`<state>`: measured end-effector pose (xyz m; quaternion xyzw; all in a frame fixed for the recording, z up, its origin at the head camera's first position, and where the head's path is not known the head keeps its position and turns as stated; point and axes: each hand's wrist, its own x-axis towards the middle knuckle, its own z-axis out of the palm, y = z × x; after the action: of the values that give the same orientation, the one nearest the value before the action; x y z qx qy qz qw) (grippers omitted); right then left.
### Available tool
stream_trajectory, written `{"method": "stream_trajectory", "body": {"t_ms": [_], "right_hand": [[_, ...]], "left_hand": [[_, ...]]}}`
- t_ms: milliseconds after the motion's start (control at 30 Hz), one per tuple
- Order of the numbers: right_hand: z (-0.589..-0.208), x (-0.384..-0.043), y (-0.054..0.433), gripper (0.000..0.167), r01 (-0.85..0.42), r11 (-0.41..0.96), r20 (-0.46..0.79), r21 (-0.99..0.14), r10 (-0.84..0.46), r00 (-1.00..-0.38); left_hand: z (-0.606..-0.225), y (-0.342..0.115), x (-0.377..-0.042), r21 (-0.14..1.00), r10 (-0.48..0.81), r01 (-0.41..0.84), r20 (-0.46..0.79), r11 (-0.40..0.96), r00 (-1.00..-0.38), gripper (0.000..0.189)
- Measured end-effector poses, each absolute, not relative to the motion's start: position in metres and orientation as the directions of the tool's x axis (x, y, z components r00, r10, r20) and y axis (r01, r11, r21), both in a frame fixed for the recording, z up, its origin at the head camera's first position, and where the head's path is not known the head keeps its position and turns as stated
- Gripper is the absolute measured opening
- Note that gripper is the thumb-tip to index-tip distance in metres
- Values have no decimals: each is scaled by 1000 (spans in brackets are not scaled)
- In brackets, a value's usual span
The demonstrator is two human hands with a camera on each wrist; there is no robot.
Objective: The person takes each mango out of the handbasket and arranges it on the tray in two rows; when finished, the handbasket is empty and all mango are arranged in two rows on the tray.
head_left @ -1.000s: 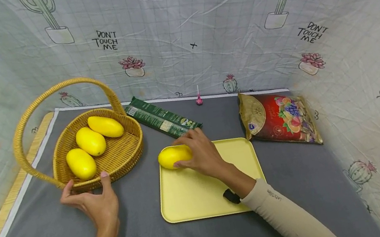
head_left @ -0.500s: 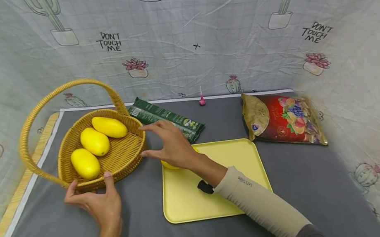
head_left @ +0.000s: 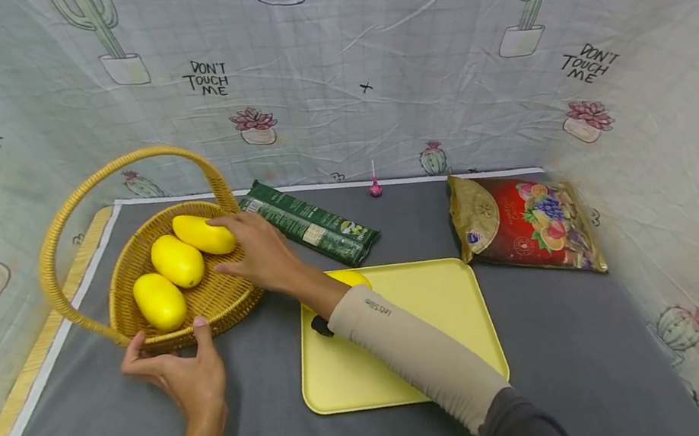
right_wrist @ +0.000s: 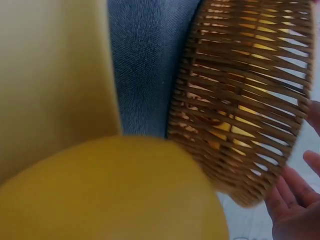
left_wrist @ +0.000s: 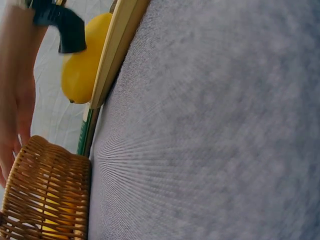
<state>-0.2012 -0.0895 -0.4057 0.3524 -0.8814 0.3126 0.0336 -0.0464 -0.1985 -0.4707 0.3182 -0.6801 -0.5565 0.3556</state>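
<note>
A wicker basket (head_left: 223,293) with a tall handle stands at the left and holds three yellow mangoes, one of them a back mango (head_left: 192,233). My left hand (head_left: 188,376) grips the basket's near rim, thumb and a finger spread along it. Reaching over the basket's right side, my right hand (head_left: 261,252) has thumb and fingers parted, fingertips right at the back mango's end. Another yellow mango (left_wrist: 82,70) rests on the yellow tray (head_left: 341,374), partly hidden by the right wrist in the head view. It looms large in the right wrist view, near the basket's woven wall (right_wrist: 240,100).
A long green packet (head_left: 316,223) lies behind the tray, close to the basket. Toward the back right is a red and gold bag (head_left: 524,223). A small pink lollipop-like item (head_left: 375,187) sits near the patterned curtain. Grey cloth (head_left: 265,417) covers the table.
My right hand has let go of the mango on the tray and moved left, over the basket to the back mango. The left hand stays at the rim.
</note>
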Motion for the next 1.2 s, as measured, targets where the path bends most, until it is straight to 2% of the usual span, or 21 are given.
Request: {"method": "stream_trajectory", "body": {"t_ms": [533,800,1033,1200], "right_hand": [[-410,-222,-133,76,-649,635,205,-419,-630,-749],[-411,-226,-145,75,-608,717,116,-341,-610,-784],[-414,-232,-150,69,-615,726,117,-308,-613,-782],[-417,-234,-155,51,-643,737,141,-209,-628,-765]], "left_hand": [[-468,-199,-46,984,-823,-42,119,171,-555,75],[-469,-199,-44,988,-828,-43,103,151,-552,77],[-470,-198,-44,987,-827,-50,101,153,-552,77],[-469,-199,-44,985,-828,-40,116,165,-549,77]]}}
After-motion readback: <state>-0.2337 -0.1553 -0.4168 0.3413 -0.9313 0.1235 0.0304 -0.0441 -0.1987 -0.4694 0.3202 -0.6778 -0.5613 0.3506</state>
